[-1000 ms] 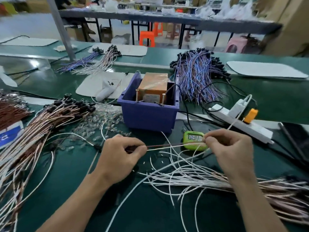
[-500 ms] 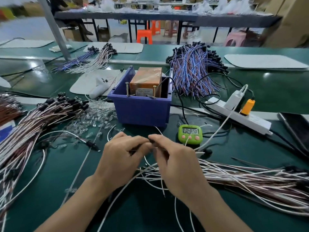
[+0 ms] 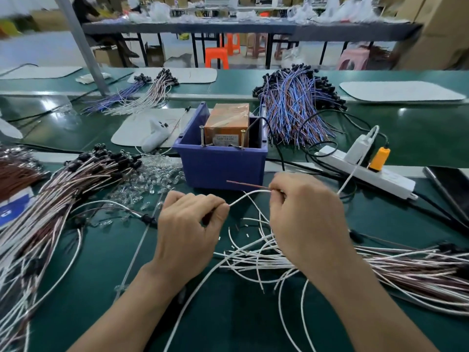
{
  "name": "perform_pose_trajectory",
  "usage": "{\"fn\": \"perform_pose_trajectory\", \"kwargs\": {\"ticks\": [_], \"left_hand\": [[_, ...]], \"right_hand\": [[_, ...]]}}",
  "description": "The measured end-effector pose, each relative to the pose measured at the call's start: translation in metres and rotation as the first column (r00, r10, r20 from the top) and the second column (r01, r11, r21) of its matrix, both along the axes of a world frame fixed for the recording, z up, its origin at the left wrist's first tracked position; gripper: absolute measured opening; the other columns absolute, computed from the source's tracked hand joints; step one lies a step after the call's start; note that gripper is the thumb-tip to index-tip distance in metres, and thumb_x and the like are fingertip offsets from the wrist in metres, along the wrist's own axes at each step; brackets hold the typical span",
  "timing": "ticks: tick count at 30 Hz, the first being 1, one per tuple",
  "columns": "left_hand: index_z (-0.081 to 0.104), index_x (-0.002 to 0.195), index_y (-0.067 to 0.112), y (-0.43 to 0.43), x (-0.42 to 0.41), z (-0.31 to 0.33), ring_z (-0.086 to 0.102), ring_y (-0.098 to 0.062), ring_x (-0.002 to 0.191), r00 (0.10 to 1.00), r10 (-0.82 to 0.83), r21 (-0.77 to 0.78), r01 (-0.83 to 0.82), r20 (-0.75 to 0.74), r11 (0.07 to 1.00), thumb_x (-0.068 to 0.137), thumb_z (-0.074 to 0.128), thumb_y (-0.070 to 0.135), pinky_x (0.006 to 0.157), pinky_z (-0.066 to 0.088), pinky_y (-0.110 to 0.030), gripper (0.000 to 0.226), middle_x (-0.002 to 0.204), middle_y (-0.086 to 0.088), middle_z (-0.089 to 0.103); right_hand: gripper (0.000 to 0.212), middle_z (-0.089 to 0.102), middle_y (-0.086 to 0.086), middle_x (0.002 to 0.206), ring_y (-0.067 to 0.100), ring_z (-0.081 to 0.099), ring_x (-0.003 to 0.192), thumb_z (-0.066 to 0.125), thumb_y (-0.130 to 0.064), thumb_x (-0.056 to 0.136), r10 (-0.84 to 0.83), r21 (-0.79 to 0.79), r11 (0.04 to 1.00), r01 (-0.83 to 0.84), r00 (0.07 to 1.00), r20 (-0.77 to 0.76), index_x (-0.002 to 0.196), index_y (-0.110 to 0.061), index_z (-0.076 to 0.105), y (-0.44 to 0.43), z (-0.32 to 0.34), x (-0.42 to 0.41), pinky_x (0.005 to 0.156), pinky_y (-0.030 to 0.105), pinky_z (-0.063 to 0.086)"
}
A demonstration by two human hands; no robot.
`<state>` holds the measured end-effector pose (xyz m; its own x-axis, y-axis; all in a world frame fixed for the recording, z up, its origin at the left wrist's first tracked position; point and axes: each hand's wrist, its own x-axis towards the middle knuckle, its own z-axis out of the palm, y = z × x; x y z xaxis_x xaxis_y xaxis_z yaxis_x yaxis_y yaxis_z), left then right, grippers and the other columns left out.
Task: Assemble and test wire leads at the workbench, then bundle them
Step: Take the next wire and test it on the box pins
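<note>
1. The left hand (image 3: 187, 224) curls, thumb and forefinger pinching a white wire (image 3: 250, 194) near the worktop's (image 3: 101, 270) middle.
2. The right hand (image 3: 304, 214) pinches that wire's other end, apparently with a brown wire (image 3: 243, 184) too.
3. Both hands sit just before the blue bin (image 3: 220, 168).

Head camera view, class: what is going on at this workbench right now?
A person is working on wire leads at a green workbench. The left hand pinches a white wire, and the right hand pinches it further along, together with a thin red wire that points toward the blue bin. Loose white wires lie under the right hand; a pile of black-tipped leads lies to the left.
</note>
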<state>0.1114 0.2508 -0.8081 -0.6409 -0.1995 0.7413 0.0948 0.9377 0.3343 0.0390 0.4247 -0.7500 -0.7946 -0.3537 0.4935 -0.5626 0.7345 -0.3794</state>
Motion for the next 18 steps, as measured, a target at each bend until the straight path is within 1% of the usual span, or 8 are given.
{"fn": "perform_pose_trajectory", "kwargs": {"ticks": [4,7,9,11,12,13,15,18], "left_hand": [[0.073,0.082,0.020,-0.003,0.000,-0.007,0.057,-0.003,0.066,0.998,-0.056,-0.085,0.055,-0.005,0.995,0.095,0.070,0.025,0.077,0.035,-0.026,0.015,0.076,0.013,0.072],[0.072,0.079,0.021,-0.004,-0.004,-0.011,0.058,-0.006,0.059,0.999,-0.034,-0.102,0.037,0.032,0.994,0.095,0.067,0.029,0.073,0.037,-0.028,0.019,0.068,0.013,0.070],[0.071,0.074,0.021,-0.003,-0.005,-0.013,0.056,-0.010,0.052,0.999,0.017,-0.104,-0.012,0.046,0.995,0.094,0.065,0.030,0.069,0.039,-0.031,0.023,0.061,0.011,0.067],[0.070,0.072,0.020,-0.001,-0.005,-0.014,0.054,-0.012,0.050,0.998,-0.019,-0.112,0.025,0.058,0.993,0.093,0.065,0.029,0.067,0.039,-0.032,0.024,0.058,0.009,0.065],[0.071,0.073,0.019,0.002,-0.005,-0.014,0.053,-0.012,0.050,0.996,-0.065,-0.119,0.072,0.061,0.990,0.094,0.064,0.028,0.067,0.038,-0.031,0.024,0.058,0.008,0.064],[0.072,0.075,0.018,0.005,-0.005,-0.014,0.052,-0.013,0.051,0.992,-0.114,-0.123,0.121,0.057,0.985,0.095,0.063,0.027,0.066,0.038,-0.030,0.024,0.060,0.008,0.065],[0.074,0.080,0.016,0.009,-0.005,-0.011,0.051,-0.009,0.054,0.983,-0.178,-0.109,0.181,0.036,0.977,0.100,0.058,0.027,0.064,0.038,-0.030,0.028,0.063,0.008,0.066],[0.076,0.085,0.016,0.008,-0.002,-0.009,0.042,0.001,0.059,0.981,-0.193,-0.003,0.193,0.024,0.981,0.100,0.061,0.028,0.066,0.039,-0.031,0.024,0.065,0.011,0.064]], "right_hand": [[0.019,0.074,-0.004,0.081,0.027,0.063,0.075,0.056,-0.023,0.098,-0.039,-0.015,0.999,0.041,0.994,0.098,0.099,-0.027,0.075,-0.005,-0.004,0.001,0.063,0.033,0.038],[0.015,0.077,-0.004,0.079,0.028,0.068,0.073,0.064,-0.019,0.096,-0.105,-0.280,0.953,0.117,0.993,0.057,0.096,-0.024,0.078,-0.003,-0.009,-0.002,0.067,0.036,0.053],[0.017,0.077,-0.007,0.079,0.016,0.068,0.071,0.062,-0.017,0.096,-0.015,-0.421,0.906,0.035,0.999,0.050,0.096,-0.022,0.078,-0.002,-0.016,-0.004,0.074,0.031,0.055],[0.016,0.073,-0.009,0.081,0.009,0.062,0.074,0.059,-0.015,0.097,0.146,-0.371,0.918,-0.138,0.989,-0.007,0.096,-0.021,0.074,-0.007,-0.022,0.005,0.074,0.007,0.044],[0.015,0.073,-0.007,0.085,0.007,0.061,0.080,0.059,-0.013,0.097,0.213,-0.306,0.928,-0.211,0.977,-0.029,0.096,-0.019,0.072,-0.011,-0.025,0.011,0.080,0.002,0.039],[0.015,0.074,-0.004,0.094,0.006,0.062,0.091,0.058,-0.012,0.097,0.257,-0.231,0.937,-0.262,0.965,-0.050,0.097,-0.018,0.071,-0.014,-0.030,0.015,0.092,0.004,0.038],[0.016,0.073,0.000,0.110,0.018,0.058,0.115,0.056,-0.014,0.096,0.284,-0.127,0.948,-0.293,0.955,-0.083,0.096,-0.016,0.072,-0.018,-0.035,0.016,0.105,0.025,0.040],[0.018,0.066,-0.002,0.101,0.020,0.055,0.102,0.052,-0.018,0.097,0.283,-0.117,0.953,-0.280,0.959,0.014,0.090,-0.022,0.068,-0.014,-0.031,0.011,0.092,0.028,0.039]]}}
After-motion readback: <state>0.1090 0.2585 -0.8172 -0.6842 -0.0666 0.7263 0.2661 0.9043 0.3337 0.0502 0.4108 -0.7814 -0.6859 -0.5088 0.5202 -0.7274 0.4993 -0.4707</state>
